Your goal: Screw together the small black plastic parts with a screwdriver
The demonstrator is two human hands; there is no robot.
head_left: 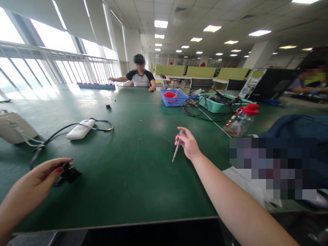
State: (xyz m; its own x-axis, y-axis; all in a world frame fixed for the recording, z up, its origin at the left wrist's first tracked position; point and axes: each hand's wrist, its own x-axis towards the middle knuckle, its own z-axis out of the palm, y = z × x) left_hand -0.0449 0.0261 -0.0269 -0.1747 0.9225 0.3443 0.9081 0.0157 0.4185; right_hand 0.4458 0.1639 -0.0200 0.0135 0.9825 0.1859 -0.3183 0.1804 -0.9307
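At the lower left, my left hand (47, 177) pinches a small black plastic part (70, 174) between thumb and fingers. Its exact kind is hard to make out, and the fingers cover some of it. Over the middle of the green table, my right hand (189, 142) is closed round the handle of a screwdriver (176, 150). The screwdriver's tip slants down and toward me, near the tabletop; whether it touches I cannot tell. A wide gap of bare green surface separates my two hands.
A white power bank (81, 130) with a black cable and a pale box (16, 126) lie left. Farther off are a small black piece (108, 107), a blue basket (174, 100), a cable-filled green basket (215, 107) and a red-lidded bottle (242, 121). A person (140, 77) sits opposite.
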